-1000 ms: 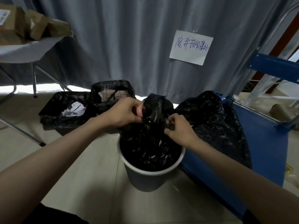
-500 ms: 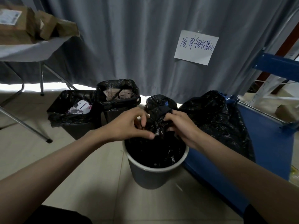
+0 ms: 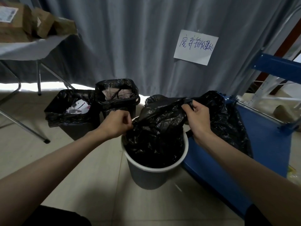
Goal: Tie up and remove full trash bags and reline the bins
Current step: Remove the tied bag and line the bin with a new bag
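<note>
A person's left hand [image 3: 116,123] and right hand [image 3: 197,117] each pinch an edge of a crinkled black plastic trash bag [image 3: 156,129], stretched apart above the round grey bin with a white rim [image 3: 151,175] on the tiled floor.

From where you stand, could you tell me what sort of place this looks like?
Probably a waste collection corner in a storeroom or office: three lined bins, including a white bin, a handwritten paper sign on a grey curtain, and blue metal shelving.
</note>
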A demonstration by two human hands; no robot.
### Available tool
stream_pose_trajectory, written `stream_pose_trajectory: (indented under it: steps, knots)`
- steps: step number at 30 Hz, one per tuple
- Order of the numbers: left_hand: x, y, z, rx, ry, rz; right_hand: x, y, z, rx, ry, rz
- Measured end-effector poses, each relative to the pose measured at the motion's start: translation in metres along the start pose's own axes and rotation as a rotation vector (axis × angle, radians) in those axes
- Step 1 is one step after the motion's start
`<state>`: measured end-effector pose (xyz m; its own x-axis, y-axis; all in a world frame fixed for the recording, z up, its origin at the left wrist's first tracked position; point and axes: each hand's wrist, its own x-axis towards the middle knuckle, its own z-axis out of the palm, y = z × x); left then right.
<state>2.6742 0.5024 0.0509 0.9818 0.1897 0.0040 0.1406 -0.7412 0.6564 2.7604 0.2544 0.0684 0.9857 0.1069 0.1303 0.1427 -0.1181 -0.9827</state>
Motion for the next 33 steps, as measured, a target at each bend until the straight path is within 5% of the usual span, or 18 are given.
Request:
stream_pose_trajectory:
  steps: [3, 5, 10, 13, 16, 19, 25, 33]
  knots:
    - [-0.005, 0.012, 0.004, -0.418, -0.188, -0.086, -0.001, -0.005, 0.004, 0.009, -0.017, -0.052]
    - [-0.010, 0.022, 0.012, -0.452, -0.305, -0.090, -0.005, -0.009, 0.010, 0.019, -0.037, -0.113]
    - [-0.019, 0.023, 0.046, 0.188, -0.573, 0.062, -0.013, -0.005, 0.022, -0.182, -0.261, -0.160]
    - [-0.003, 0.018, 0.035, 0.275, -0.261, 0.055, -0.019, 0.001, 0.020, -0.352, -0.399, -0.160]
    - [0.005, 0.027, 0.012, -0.108, 0.069, 0.005, -0.027, 0.009, 0.021, -0.495, -0.490, -0.221]
    - [0.001, 0.039, 0.007, -0.253, 0.036, -0.057, -0.038, 0.017, 0.031, -0.683, -0.656, -0.366]
    - [-0.002, 0.029, 0.021, 0.126, -0.170, -0.194, -0.059, 0.013, 0.048, -0.827, -0.909, -0.531]
    - [0.003, 0.014, 0.002, 0.124, -0.052, -0.199, -0.042, 0.018, 0.025, -1.130, -0.863, -0.262]
